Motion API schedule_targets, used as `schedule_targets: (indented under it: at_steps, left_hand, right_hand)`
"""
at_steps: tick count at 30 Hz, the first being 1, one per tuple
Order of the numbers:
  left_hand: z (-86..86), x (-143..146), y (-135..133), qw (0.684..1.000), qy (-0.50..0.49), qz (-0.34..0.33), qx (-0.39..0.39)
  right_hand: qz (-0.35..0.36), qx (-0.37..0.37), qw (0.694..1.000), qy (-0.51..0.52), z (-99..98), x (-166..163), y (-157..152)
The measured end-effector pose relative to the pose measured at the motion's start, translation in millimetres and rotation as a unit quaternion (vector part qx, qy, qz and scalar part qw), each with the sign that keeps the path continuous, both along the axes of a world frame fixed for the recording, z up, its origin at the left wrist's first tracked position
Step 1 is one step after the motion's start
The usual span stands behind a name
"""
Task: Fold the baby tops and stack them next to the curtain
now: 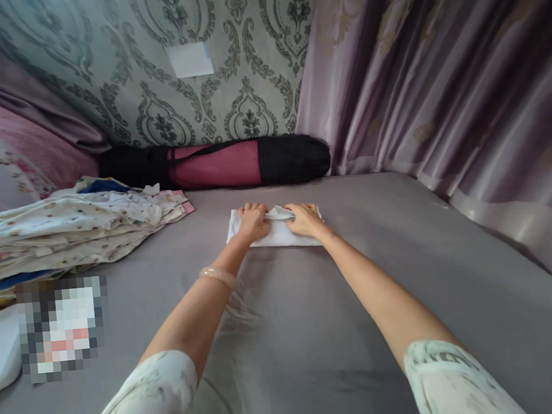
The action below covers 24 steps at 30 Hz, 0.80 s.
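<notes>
I have the left hand [254, 220] and right hand [305, 220] pinching a folded white rectangular cloth [281, 235] on a smooth grey bedsheet [310, 320]

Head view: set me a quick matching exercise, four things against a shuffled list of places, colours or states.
1. White cloth
2. Bangle
3. Long bag
4. Spotted fabric

A. Around the left forearm
B. Heaped at the picture's left side
C. Black at both ends, pink in the middle
D. Touched by the left hand and right hand

Pairs: 1-D; 2-A; 3-C; 4-B
</notes>
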<state>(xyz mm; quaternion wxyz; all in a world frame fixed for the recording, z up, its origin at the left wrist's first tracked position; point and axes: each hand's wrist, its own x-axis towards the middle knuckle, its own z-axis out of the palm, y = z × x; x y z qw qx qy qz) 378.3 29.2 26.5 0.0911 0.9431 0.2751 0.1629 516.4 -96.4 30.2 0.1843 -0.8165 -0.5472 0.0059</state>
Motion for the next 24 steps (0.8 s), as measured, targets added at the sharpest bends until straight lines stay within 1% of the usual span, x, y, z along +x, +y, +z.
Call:
schedule_targets:
  at_steps: [4, 7, 11, 15, 17, 19, 22, 24]
  left_hand:
    - [3.8, 9, 0, 0.999, 0.019, 0.007, -0.032]
    - [1.4, 18, 5, 0.998, 0.029, 0.027, -0.051]
    - [-9.7, 28, 14, 0.997, 0.03, 0.016, -0.064]
    - [-16.0, 33, 16, 0.995, 0.05, -0.006, -0.082]
    - [-15.5, 34, 14, 0.995, 0.033, -0.007, -0.095]
    - [-13.3, 32, 11, 0.994, 0.003, 0.006, -0.107]
    - [-9.0, 25, 7, 0.993, -0.03, 0.026, -0.111]
    - [-6.5, 18, 6, 0.993, -0.049, 0.015, -0.104]
  right_hand:
    - [-0.076, -0.028, 0.996, 0.03, 12.7, -8, 13]
    - [-0.093, -0.044, 0.994, 0.027, 15.9, -8, 18]
    - [-0.068, -0.03, 0.997, 0.024, 13.3, -4, 16]
    - [-0.01, 0.018, 0.999, 0.035, 5.7, 2, 9]
    - [0.009, 0.038, 0.998, 0.055, 1.5, 5, 7]
    - [0.012, 0.052, 0.996, 0.078, -1.4, 8, 6]
    - [-0.001, 0.055, 0.994, 0.092, -2.0, 10, 7]
    - [-0.011, 0.049, 0.994, 0.095, -0.3, 11, 10]
